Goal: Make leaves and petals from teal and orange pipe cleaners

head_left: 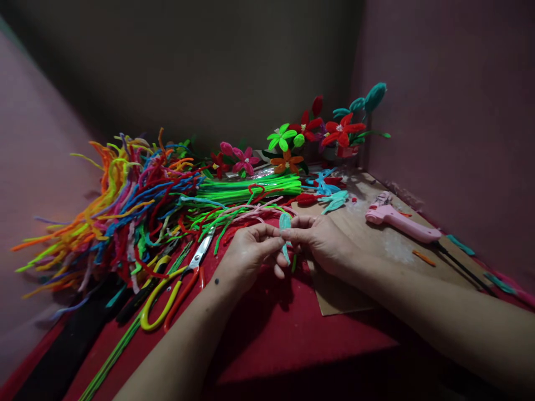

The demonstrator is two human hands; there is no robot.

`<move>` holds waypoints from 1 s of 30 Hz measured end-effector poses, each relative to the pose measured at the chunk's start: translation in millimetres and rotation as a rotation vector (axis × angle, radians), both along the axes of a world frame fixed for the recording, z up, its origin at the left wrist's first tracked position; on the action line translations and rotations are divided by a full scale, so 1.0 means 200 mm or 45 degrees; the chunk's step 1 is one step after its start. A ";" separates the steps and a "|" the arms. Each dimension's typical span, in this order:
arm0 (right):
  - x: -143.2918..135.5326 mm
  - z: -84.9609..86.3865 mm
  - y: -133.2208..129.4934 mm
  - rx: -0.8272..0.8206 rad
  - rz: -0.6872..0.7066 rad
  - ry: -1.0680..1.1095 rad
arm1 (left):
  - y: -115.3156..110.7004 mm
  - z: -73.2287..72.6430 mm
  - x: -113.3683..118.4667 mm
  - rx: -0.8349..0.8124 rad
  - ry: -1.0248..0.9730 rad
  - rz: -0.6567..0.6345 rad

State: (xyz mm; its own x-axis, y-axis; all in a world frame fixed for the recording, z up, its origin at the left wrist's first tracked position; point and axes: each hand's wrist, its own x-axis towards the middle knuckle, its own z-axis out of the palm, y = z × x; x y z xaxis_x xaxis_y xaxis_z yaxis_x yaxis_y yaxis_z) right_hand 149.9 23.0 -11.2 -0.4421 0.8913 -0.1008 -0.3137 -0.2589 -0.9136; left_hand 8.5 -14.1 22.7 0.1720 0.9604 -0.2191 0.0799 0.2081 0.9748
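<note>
Between my two hands is a small turquoise pipe-cleaner petal point(285, 222), held upright with its tail hanging below the fingers. My left hand point(253, 250) pinches it from the left between thumb and forefinger. From the right, my right hand point(320, 239) pinches the same petal, its fingertips meeting those of the left. Just behind lie loose pink and green pipe cleaners point(251, 213). A finished-looking turquoise petal cluster point(335, 201) rests beyond my right hand, beside a red one point(308, 199).
Yellow-and-orange-handled scissors point(171, 301) lie left of my hands, near a big heap of colourful pipe cleaners point(125, 206). A pink glue gun point(401, 220) with a black cord rests on a cardboard sheet point(340, 289). Pipe-cleaner flowers point(343, 131) stand at the back.
</note>
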 end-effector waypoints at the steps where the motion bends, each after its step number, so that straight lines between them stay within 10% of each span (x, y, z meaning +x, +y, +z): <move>1: 0.00 0.00 0.00 -0.017 -0.027 -0.007 | 0.00 0.00 0.00 0.003 -0.005 0.005; 16: -0.01 0.05 -0.03 0.167 0.124 -0.328 | 0.06 -0.06 -0.04 0.061 -0.348 0.173; 30: -0.01 0.01 -0.02 0.346 0.101 -0.504 | 0.02 -0.05 0.00 0.366 0.213 0.253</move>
